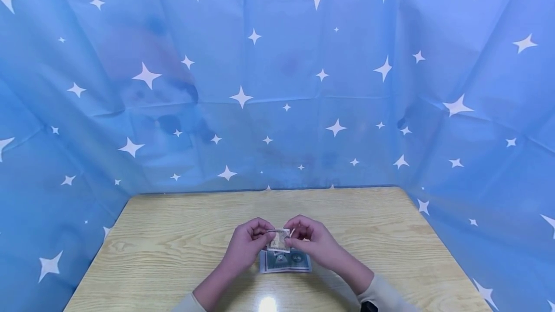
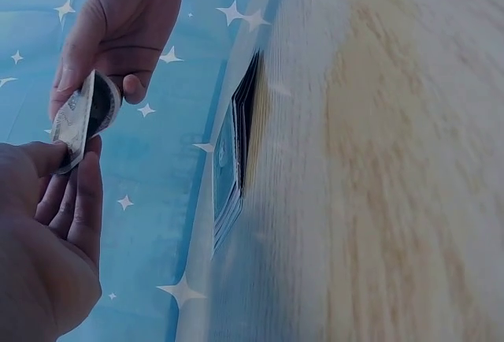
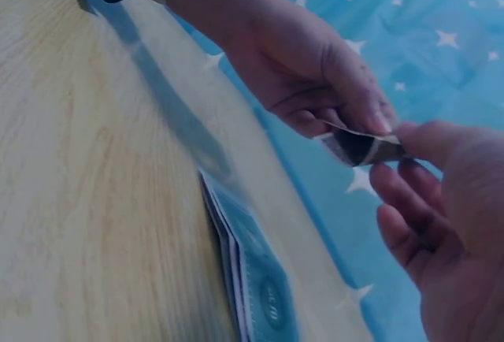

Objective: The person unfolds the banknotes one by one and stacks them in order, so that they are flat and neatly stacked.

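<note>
Between both hands, raised above the table, is a small brownish paper note (image 1: 278, 241), curved over on itself. My left hand (image 1: 246, 243) pinches its left side between thumb and fingers. On the opposite side, the thumb and fingers of my right hand (image 1: 315, 240) grip it. The left wrist view shows the note's (image 2: 79, 125) pale outer face and dark inner side, bent into a loop. Below the hands lies a stack of blue-green notes (image 1: 286, 266) with printed pictures; from the side, several layers show at its edge (image 3: 268, 279).
The light wooden table (image 1: 182, 235) extends around the stack to both sides. Behind it and at the sides hangs a blue curtain (image 1: 277, 61) with white stars. A bright light reflection sits near the table's front. Beige sleeves (image 1: 383, 297) cover the forearms.
</note>
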A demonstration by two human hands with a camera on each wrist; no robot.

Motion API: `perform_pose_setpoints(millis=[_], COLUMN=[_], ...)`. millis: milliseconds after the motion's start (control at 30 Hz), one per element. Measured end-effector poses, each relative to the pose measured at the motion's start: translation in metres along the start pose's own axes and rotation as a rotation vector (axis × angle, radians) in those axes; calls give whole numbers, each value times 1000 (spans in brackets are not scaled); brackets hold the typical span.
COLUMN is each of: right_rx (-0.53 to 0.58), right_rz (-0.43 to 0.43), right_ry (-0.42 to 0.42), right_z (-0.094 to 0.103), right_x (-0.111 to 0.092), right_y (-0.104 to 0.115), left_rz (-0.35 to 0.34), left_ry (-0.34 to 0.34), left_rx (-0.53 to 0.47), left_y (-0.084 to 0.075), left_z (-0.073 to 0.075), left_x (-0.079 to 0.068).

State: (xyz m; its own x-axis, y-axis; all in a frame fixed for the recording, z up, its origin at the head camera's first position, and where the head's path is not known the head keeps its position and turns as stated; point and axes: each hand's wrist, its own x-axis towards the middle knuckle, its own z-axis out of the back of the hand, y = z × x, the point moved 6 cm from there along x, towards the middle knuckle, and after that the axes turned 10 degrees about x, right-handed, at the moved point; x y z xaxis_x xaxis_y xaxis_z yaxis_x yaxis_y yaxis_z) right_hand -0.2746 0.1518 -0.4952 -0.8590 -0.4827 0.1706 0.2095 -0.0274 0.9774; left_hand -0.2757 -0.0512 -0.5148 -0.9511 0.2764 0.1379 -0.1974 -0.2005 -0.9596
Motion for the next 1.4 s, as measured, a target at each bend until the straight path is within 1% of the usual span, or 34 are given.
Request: perform_pose_setpoints(millis=[100, 267, 333, 500, 600, 700, 867, 1000, 1133, 1267, 1400], right_rx=[-19, -48, -73, -169, -199, -197, -188, -204, -204, -169, -137], right_rz=[0, -7, 16, 130, 157, 131, 95, 85, 31, -11, -22], right_ry=[30, 48, 52, 42, 39, 41, 33, 6, -22, -25, -31], right_z=[3, 7, 7, 9, 10, 11, 11, 11, 12, 12, 11], right_x=[2, 4, 5, 8, 9, 9, 9, 8, 7, 7, 5], right_y=[-1, 0, 2, 8, 7, 4, 2, 3, 3, 0, -2], left_rz=[-7, -10, -11, -23, -15, -4, -7, -8, 3, 12, 15], left_ry=[14, 30, 39, 78, 91, 94, 89, 87, 98, 110, 120], left_rx=[-5, 3, 11, 0, 13, 20, 4, 7, -19, -58, -72], left_y=[-1, -2, -2, -1, 0, 1, 1, 1, 2, 2, 3], left_z=[-1, -3, -4, -6, -6, -6, -7, -8, -8, -9, -9], left_x=[0, -1, -1, -1, -1, -1, 0, 0, -1, -2, -2])
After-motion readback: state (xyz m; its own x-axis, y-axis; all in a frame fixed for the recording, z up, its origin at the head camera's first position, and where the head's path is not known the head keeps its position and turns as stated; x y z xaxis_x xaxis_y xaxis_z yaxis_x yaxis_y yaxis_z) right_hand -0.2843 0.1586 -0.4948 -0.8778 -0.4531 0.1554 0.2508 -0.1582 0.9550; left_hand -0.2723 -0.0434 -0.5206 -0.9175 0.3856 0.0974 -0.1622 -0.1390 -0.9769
